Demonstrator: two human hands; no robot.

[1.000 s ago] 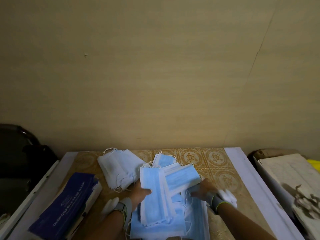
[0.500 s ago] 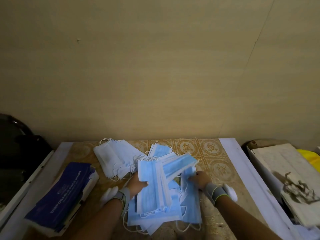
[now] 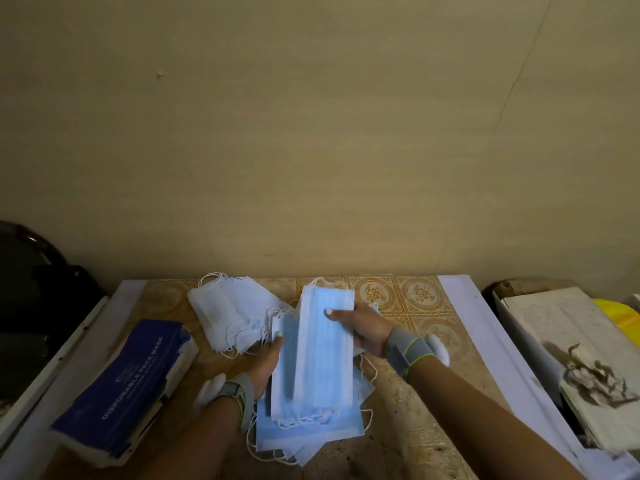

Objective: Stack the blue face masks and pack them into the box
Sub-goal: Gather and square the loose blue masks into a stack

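Fingers of my right hand [image 3: 363, 332] curl around the far right edge of a blue mask [image 3: 323, 344], thumb pressed flat on its top face, so the mask is pinched between thumb and fingers. That mask lies lengthwise, running from far to near, on top of the stack of blue masks [image 3: 308, 410] I am holding up over the table [image 3: 408, 441]. My left hand [image 3: 266, 362] grips the stack from its left side, palm against the edge; its fingers go under the masks and I cannot tell how they lie there. White ear loops dangle from the stack's near end, and more blue masks [image 3: 304, 448] lie loose on the table below it, near me.

Both wrists carry grey bands.

On the far left of the table sits a fanned pile of white masks [image 3: 232, 317], just beside my left hand. Further left, at the table's left edge, is the dark blue box [image 3: 121, 389] printed "DISPOSABLE FACE MASK", lying flat and well apart from the stack. Right of the table stands a pale cardboard carton [image 3: 561, 344] with some dark tangled scrap on it, and a plain beige wall [image 3: 311, 133] rises behind.
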